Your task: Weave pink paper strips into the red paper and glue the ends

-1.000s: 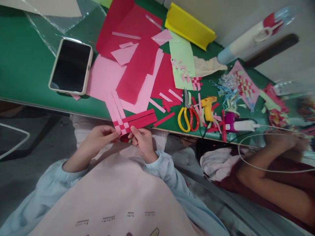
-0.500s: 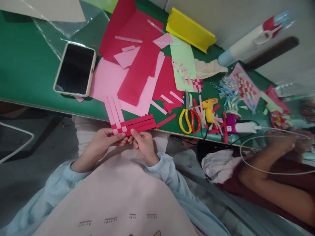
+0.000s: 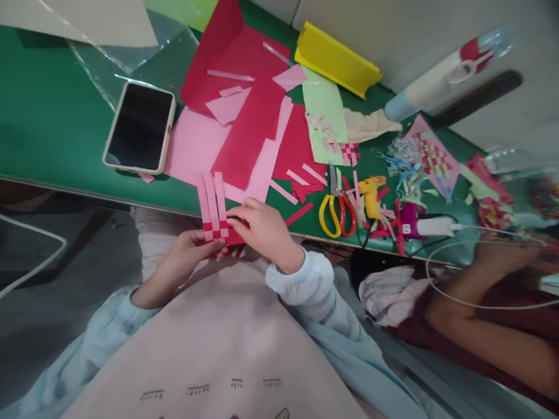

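Note:
Pink and red paper strips point(image 3: 213, 201) are woven together over my lap, with a small checkered corner at the lower left. My left hand point(image 3: 192, 250) pinches that corner from below, thumb on top. Over the red strips lies my right hand point(image 3: 264, 230), its thumb and forefinger closed at the right side of the weave; it hides most of the red strips. A loose red strip point(image 3: 299, 215) lies at the table edge beside it. Scissors point(image 3: 337, 206) with yellow and red handles rest farther right.
On the green table point(image 3: 48, 116) are a phone point(image 3: 140, 128), red paper point(image 3: 248, 128), a pale green sheet point(image 3: 323, 99), a yellow glue gun point(image 3: 372, 195) and paper scraps. A bottle point(image 3: 445, 73) stands at the back. Another person's arm point(image 3: 471, 285) is at right, near a white cable point(image 3: 437, 291).
My right hand has moved up and left, from holding the red strips' lower edge to lying over them. The view has shifted slightly. My left hand keeps its pinch.

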Motion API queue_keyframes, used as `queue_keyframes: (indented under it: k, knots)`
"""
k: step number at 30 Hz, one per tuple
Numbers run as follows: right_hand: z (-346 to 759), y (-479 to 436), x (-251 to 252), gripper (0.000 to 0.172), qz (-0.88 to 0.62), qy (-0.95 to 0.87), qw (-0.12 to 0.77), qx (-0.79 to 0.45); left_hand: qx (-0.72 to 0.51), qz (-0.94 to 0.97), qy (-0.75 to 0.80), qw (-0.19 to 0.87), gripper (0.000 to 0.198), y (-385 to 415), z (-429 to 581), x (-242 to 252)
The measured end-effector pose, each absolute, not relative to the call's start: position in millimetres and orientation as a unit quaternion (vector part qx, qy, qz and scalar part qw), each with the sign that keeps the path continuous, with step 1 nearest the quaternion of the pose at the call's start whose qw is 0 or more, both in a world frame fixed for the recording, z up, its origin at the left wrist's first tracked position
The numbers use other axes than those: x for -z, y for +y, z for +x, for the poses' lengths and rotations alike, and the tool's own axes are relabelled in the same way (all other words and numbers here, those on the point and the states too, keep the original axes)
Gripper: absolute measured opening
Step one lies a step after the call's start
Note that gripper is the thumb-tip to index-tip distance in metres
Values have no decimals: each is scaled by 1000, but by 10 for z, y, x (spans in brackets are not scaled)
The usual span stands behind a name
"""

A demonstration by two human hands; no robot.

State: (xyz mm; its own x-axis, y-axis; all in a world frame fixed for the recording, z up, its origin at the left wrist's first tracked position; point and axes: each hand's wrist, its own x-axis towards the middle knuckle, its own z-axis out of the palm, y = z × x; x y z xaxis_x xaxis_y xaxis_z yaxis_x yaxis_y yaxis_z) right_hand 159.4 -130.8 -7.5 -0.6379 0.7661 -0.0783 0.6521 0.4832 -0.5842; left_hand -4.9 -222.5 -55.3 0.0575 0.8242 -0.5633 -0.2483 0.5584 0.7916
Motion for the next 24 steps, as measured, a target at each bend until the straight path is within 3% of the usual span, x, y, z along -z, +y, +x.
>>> queue_keyframes:
  k: [8, 24]
  knots:
    - [1603, -1073, 28, 22, -349, -888, 54, -294, -385, 309, 582, 647, 27, -2218, -105, 537]
    - [1552, -875, -79, 22, -250, -903, -36, -346, -379, 291, 548, 687, 31, -2232, -124, 587]
